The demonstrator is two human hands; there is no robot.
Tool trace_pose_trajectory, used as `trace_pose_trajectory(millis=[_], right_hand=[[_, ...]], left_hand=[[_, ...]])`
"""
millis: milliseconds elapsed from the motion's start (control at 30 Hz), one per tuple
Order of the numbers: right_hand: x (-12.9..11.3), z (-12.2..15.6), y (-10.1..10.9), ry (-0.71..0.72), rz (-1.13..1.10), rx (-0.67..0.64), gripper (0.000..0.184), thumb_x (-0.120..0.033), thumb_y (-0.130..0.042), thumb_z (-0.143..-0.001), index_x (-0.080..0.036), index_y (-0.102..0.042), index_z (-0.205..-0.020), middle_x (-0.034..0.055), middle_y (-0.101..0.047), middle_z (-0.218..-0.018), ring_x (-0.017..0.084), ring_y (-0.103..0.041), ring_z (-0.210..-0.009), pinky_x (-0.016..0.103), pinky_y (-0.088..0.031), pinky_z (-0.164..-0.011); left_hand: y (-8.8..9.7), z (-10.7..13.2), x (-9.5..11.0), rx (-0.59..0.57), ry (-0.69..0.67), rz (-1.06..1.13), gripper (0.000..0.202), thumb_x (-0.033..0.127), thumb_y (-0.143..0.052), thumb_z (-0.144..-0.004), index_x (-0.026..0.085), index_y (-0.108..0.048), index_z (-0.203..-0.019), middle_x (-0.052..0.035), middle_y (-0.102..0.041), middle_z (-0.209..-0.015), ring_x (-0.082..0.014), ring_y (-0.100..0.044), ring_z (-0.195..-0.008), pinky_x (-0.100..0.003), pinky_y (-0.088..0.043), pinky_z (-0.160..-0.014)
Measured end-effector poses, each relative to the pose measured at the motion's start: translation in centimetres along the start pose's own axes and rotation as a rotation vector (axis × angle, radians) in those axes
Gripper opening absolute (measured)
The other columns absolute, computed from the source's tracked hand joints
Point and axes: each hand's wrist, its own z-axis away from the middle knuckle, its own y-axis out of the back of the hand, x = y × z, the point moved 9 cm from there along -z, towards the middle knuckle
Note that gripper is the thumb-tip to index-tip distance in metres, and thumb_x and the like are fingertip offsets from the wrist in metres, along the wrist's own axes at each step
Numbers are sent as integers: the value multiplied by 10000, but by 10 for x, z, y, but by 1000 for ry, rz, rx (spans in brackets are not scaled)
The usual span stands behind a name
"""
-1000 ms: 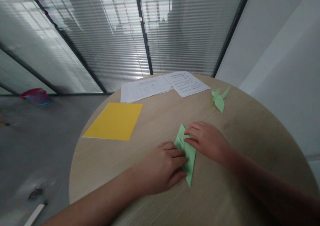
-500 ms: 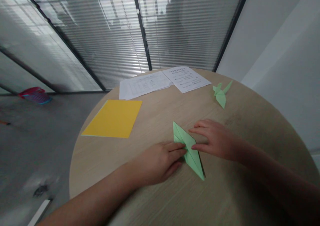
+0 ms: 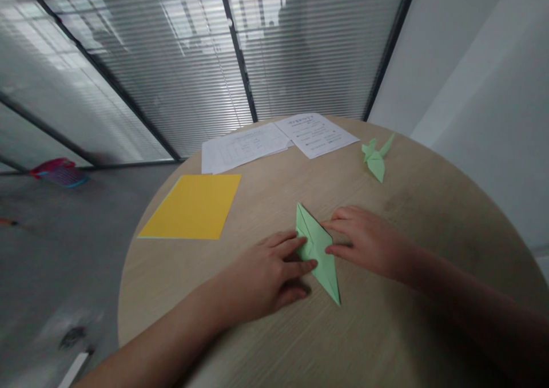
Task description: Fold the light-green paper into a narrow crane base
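Note:
A light green folded paper (image 3: 318,254), long and diamond-shaped with crease lines, lies on the round wooden table (image 3: 266,342). My left hand (image 3: 274,270) rests at its left side, fingers spread, with fingertips touching the paper's left edge and surface. From the right, my right hand (image 3: 364,240) has its thumb and fingers apart at the right edge; the thumb tip touches the paper or lies right beside it. Farther back on the right sits a green origami crane (image 3: 376,162), apart from both hands.
A stack of yellow paper (image 3: 195,208) lies at the table's left. Printed white sheets (image 3: 315,136) overlap along the far edge. Behind the table stands a glass partition with blinds (image 3: 197,79). A pink and blue basket (image 3: 62,173) is on the floor at left.
My left hand's fingers have spread and slid toward the paper's left edge. The paper has turned slightly, its near tip shifting left. My right hand stays almost in place.

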Motion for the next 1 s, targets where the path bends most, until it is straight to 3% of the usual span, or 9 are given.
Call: trace_pose_trajectory(millis=[167,267,367,467,600,733,800,900,1000], right_hand=[[1,-1,2,12,61,60,312,-352,-831,-865,-189,-775,-1126,106,-718,-1013,298,-660,-964,428,-501,-830],[7,-2,2,12,113,97,417,-416,-851,-837,-203,-769,-1187,108,-733,-1035,307,-669,-976,440,-503,-840],[15,-3,1,4,131,115,441,-440,-839,-843,-220,-768,-1218,109,-741,-1047,309,-671,-990,447,-503,-865],[19,-3,0,-9,122,121,408,-407,-814,-871,-210,-771,-1226,117,-740,-1078,308,-666,-1020,451,-498,-908],[12,-5,-2,-22,75,88,314,-345,-734,-945,-177,-781,-1205,127,-734,-1087,292,-666,-1033,436,-499,-932],[0,-9,-6,-76,-5,31,320,-331,-740,-935,-157,-782,-1201,142,-734,-1101,289,-663,-1059,419,-492,-960],[-5,-11,-8,-100,-35,16,346,-294,-780,-891,-153,-780,-1207,149,-736,-1111,294,-663,-1068,410,-489,-959],[-7,-14,-11,-133,-55,26,311,-251,-771,-878,-169,-793,-1177,137,-752,-1084,285,-679,-1032,381,-497,-906],[-6,-15,-14,-165,-88,33,264,-230,-758,-872,-203,-808,-1130,100,-768,-1014,259,-690,-950,344,-497,-832]], left_hand=[[0,8,8,-50,34,-40,578,567,-679,-947,358,-587,-1479,-184,-529,-1541,-412,-439,-1485,-679,-344,-1189],[-1,12,15,-38,84,-58,554,569,-641,-970,344,-587,-1473,-171,-560,-1509,-419,-445,-1477,-704,-323,-1189],[-3,12,28,-15,96,-82,518,515,-610,-1002,264,-598,-1454,-157,-627,-1427,-385,-515,-1417,-674,-318,-1210],[-8,6,40,6,108,-115,501,478,-606,-1009,145,-636,-1381,-169,-672,-1359,-354,-597,-1309,-597,-409,-1180],[-22,-3,41,30,259,-200,370,385,-601,-1012,92,-718,-1205,-174,-722,-1225,-357,-673,-1124,-519,-595,-917],[-27,-10,47,105,239,-292,325,330,-589,-1014,80,-733,-1164,-169,-736,-1118,-346,-686,-1013,-495,-604,-806],[-23,-11,45,130,220,-302,280,269,-568,-1023,91,-737,-1157,-145,-745,-1059,-325,-690,-988,-455,-599,-787],[-12,-10,32,110,191,-255,197,177,-574,-1002,141,-768,-1006,-97,-761,-960,-288,-696,-937,-400,-585,-776],[15,-2,2,240,275,-184,157,186,-628,-972,160,-763,-1049,-102,-764,-1051,-286,-680,-1019,-414,-569,-883]])
